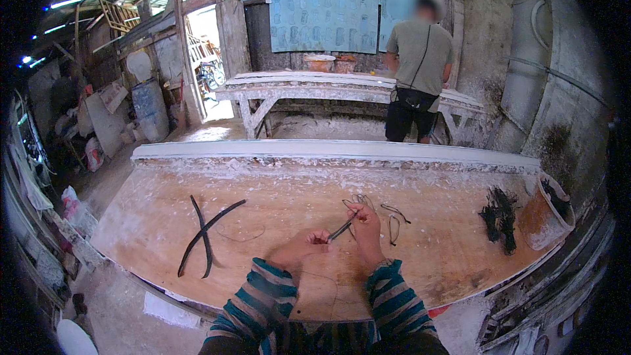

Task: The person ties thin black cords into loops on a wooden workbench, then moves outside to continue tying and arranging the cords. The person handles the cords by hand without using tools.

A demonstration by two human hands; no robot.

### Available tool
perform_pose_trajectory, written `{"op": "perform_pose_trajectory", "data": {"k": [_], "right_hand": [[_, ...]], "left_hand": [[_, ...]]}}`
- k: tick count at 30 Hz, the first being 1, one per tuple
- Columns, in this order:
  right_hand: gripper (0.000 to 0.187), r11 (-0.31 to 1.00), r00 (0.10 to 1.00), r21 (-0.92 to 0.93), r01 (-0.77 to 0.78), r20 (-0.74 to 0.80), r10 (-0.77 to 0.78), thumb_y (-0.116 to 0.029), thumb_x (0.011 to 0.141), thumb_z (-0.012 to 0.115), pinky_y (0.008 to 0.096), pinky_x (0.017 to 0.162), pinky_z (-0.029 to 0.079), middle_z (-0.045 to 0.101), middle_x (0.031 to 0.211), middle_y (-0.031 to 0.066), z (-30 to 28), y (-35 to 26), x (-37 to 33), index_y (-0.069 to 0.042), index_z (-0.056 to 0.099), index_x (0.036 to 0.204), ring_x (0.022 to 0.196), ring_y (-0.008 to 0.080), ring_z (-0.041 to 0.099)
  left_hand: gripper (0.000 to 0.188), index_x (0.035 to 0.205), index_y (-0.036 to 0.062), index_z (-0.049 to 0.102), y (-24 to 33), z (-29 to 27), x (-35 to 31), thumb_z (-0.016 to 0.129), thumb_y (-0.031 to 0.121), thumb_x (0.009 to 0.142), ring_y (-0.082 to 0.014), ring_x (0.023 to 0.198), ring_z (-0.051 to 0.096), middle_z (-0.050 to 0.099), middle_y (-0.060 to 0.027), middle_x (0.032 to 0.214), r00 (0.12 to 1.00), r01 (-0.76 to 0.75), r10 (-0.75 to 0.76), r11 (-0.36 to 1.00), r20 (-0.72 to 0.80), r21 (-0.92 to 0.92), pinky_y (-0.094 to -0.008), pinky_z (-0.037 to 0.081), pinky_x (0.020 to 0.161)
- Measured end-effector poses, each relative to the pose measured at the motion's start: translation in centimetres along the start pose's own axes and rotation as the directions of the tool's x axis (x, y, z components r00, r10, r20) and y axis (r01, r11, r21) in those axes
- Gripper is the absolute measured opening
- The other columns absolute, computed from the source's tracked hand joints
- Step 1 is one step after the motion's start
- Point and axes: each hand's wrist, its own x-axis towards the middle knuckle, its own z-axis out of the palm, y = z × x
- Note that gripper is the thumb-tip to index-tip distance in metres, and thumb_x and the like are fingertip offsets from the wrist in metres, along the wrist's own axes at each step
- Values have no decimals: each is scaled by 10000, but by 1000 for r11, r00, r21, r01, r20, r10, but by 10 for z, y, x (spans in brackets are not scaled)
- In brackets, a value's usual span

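Observation:
My left hand point(307, 247) and my right hand point(366, 229) meet over the middle of the wooden table, both closed. Between them runs a short, dark, thin strip point(340, 231), slanting up to the right. The left fingers pinch its lower end; those of the right hold it near the upper end. Thin dark loops point(360, 201) show just beyond the right fingertips; whether they join the strip I cannot tell. Several similar loops point(394, 225) lie to the right of that hand. On the left, two long black strips point(205, 231) cross on the tabletop.
A fine thread point(242, 236) curls beside the crossed strips. At the table's right end, a black stringy bundle point(502, 218) lies by a tipped, crusted bucket point(544, 223). A raised white ledge point(328, 150) borders the far edge. Behind it, another person point(420, 52) stands at a long bench point(315, 85).

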Motion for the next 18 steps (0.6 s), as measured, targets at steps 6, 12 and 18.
{"op": "perform_pose_trajectory", "data": {"k": [6,12,18], "right_hand": [[104,1000,999,7,22,-37,-22,-79,789,627,219,615,401,551,717,-9,1,-4,0,-57,653,887,678,82,496],[88,959,939,-199,203,319,-132,-58,783,633,238,683,424,545,819,32,-3,-24,-8,-27,654,863,814,140,526],[132,979,687,193,58,704,-180,-33,783,628,262,764,447,515,973,75,28,-36,-46,7,627,909,888,164,526]], "left_hand": [[83,769,63,554,-4,-10,8,631,72,797,-32,650,439,491,58,691,970,-76,104,988,-221,131,-175,345,589],[82,748,49,580,-16,-38,12,655,75,767,-40,611,438,507,52,659,760,-160,237,971,-605,179,-178,331,549],[73,742,43,584,-26,-55,15,656,54,750,-60,614,473,553,25,675,606,-214,274,960,-747,179,-191,379,572]]}}
